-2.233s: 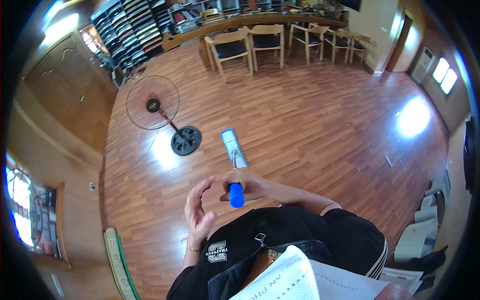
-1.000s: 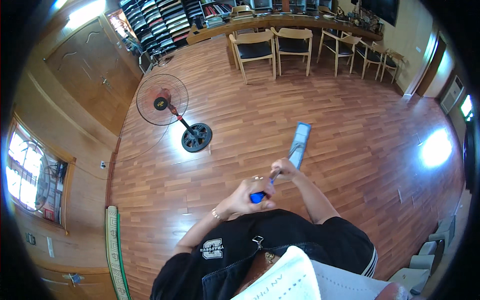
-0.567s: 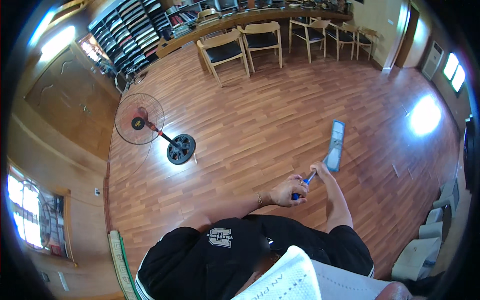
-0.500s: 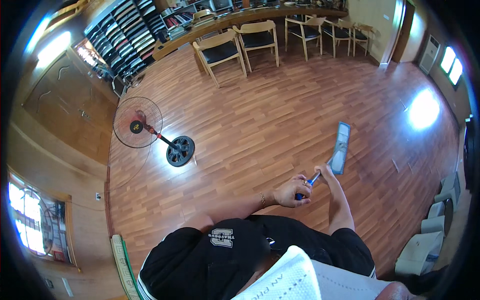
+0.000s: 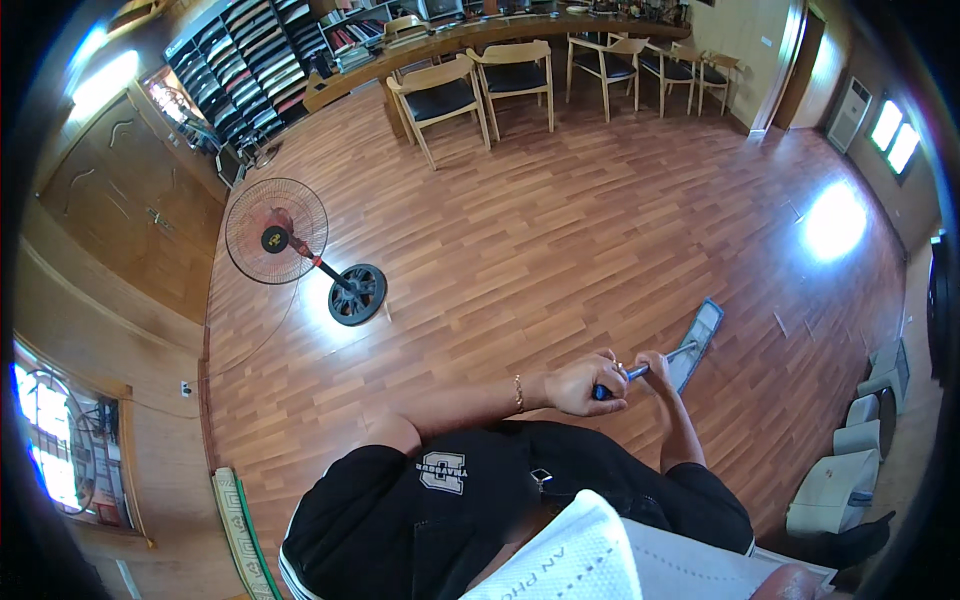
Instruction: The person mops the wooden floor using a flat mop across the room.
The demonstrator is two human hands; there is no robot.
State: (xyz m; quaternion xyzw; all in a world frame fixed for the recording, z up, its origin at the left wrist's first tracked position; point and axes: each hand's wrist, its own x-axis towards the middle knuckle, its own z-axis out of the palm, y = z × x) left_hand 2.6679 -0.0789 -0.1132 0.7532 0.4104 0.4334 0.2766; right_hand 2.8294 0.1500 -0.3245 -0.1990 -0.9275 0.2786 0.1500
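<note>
A flat mop (image 5: 706,322) with a pale grey-blue rectangular pad lies on the wood floor, its pad slanting just beyond my right hand. My left hand (image 5: 586,388) is wrapped round the blue-tipped top end of the mop's handle. Lower on the same handle, nearer the pad, my right hand (image 5: 655,369) is closed in a grip. A gold-coloured bracelet (image 5: 519,393) circles my left wrist. Between the two hands a short stretch of the metal pole shows.
A standing fan (image 5: 357,293) stands at the left, its cord trailing to the wall. Wooden chairs (image 5: 437,100) line a long counter (image 5: 370,78) at the far side. Pale boxy objects (image 5: 828,497) sit along the right wall. A rolled mat (image 5: 240,530) lies at the lower left.
The mop pad has come nearer to me and turned, its far end swinging rightward. My right hand has moved slightly nearer too. Both hands keep their hold on the handle.
</note>
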